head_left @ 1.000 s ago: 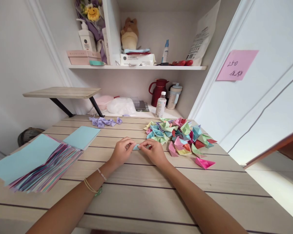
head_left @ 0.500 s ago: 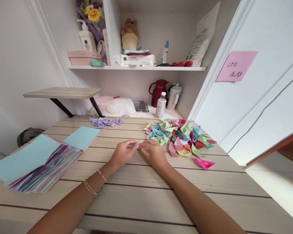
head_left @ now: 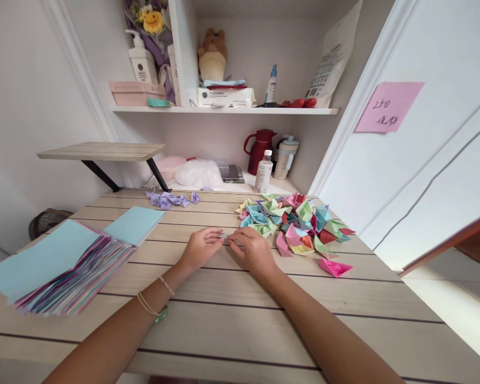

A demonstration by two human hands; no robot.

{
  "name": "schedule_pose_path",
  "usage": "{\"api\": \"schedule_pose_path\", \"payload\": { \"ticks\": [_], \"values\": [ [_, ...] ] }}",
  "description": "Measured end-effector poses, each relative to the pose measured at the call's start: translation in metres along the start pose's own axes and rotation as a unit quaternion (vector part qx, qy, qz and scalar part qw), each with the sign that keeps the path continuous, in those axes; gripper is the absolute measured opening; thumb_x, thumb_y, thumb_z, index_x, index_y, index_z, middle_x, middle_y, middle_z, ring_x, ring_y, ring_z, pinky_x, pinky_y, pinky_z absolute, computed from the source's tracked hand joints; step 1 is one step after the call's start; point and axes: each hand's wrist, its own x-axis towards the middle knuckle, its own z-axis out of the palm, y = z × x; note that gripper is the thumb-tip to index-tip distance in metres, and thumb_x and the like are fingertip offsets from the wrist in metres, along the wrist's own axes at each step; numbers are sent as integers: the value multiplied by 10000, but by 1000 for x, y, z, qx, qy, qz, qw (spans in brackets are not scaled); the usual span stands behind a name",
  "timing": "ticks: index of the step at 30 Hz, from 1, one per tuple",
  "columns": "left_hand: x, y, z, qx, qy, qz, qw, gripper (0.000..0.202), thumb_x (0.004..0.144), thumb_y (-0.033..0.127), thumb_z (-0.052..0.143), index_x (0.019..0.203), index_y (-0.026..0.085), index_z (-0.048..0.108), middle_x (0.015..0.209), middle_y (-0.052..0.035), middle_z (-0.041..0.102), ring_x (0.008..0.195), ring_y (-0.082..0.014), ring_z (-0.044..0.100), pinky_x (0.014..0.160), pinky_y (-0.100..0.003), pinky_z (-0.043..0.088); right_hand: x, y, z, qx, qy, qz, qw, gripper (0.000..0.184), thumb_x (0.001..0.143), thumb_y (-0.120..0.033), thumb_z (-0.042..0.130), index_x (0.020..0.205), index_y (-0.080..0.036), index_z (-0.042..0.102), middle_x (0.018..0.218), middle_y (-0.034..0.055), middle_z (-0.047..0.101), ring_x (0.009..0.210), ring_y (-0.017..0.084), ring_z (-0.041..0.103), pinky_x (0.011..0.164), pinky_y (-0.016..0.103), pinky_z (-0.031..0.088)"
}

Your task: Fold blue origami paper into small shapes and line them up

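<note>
My left hand and my right hand meet at the middle of the wooden table. Both pinch a small folded piece of light blue paper, mostly hidden by the fingertips. Just right of my hands lies a heap of folded paper boats in pink, green, blue, yellow and red. At the left sits a fanned stack of coloured paper sheets with a light blue sheet on top.
Several small purple folded pieces lie at the far side of the table. Behind stand a red jug, a water bottle and a tumbler. A small raised shelf is at the left, and a pink note is stuck on the right wall.
My fingertips have closed in over the blue paper, so less of it shows than a second ago. Hands stay in the same spot; nothing else moved.
</note>
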Motion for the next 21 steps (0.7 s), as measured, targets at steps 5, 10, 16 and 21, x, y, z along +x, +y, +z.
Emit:
{"api": "schedule_pose_path", "payload": {
  "ticks": [5,10,16,21],
  "values": [
    [0,0,1,21,3,10,1000,302,626,247,671,900,124,634,871,-110,675,837,-214,630,784,-340,498,1,0,0,-15,-3,-26,1000,152,781,-180,516,822,-211,659,832,54,637,777,168,570,710,275,436],
    [-2,3,1,26,6,11,1000,323,623,259,658,911,116,630,870,-104,676,843,-213,632,790,-344,500,0,-1,1,-19,12,-22,1000,125,774,-190,537,813,-209,654,819,42,639,775,161,569,704,267,435],
    [-2,5,1,23,4,12,1000,344,630,266,650,935,110,617,854,-109,678,824,-212,639,777,-345,507,0,-1,1,-25,23,-25,999,117,774,-194,542,805,-206,654,808,38,642,757,161,568,685,264,429],
    [-1,3,1,41,1,18,999,330,644,250,636,940,107,606,887,-114,675,848,-208,636,776,-325,509,1,0,1,-44,17,-39,998,124,786,-201,525,802,-202,649,804,41,637,747,155,555,673,261,410]
  ]
}}
